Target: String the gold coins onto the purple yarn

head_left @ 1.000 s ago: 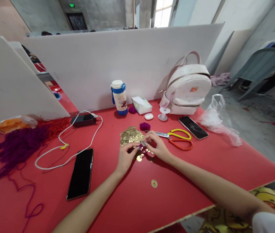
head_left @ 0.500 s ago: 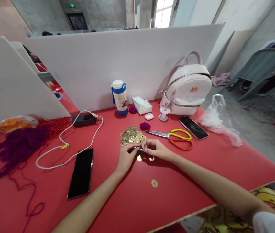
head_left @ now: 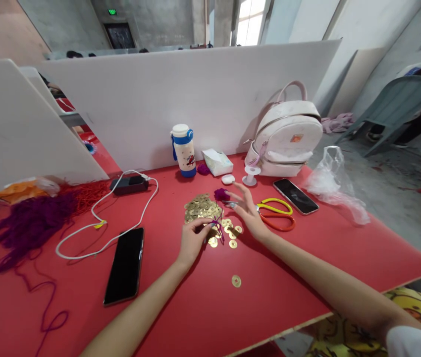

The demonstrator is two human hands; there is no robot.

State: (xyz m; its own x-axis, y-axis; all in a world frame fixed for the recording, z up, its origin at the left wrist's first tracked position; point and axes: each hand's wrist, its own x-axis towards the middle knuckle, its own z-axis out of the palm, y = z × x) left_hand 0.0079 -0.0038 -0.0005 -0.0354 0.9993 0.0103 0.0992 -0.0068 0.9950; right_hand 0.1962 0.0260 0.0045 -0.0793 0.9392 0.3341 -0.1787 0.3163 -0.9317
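Note:
My left hand (head_left: pixel 194 239) is closed in a pinch on a piece of purple yarn (head_left: pixel 218 225), whose loose ends stick out past the fingertips. Behind and beneath it lies a pile of gold coins (head_left: pixel 197 206) with holes in them. More loose coins (head_left: pixel 233 244) are scattered just right of the yarn, and a single coin (head_left: pixel 236 281) sits nearer to me. My right hand (head_left: pixel 246 214) is open, fingers spread, over the blades of the scissors (head_left: pixel 276 207) with yellow and red handles. A small purple yarn ball (head_left: pixel 221 194) lies just left of its fingers.
Phones lie at left (head_left: pixel 124 267) and right (head_left: pixel 295 196). A white cable (head_left: pixel 80 257) runs from a black power bank (head_left: pixel 131 185). Purple yarn heaps (head_left: pixel 39 218) at left. A bottle (head_left: pixel 184 151), tissue pack (head_left: pixel 218 162), white spool (head_left: pixel 250 176) and backpack (head_left: pixel 288 134) line the divider.
My right hand has let go of the yarn, moved up and right, and spread its fingers. My left hand still pinches the yarn, and the coins beneath are now more visible.

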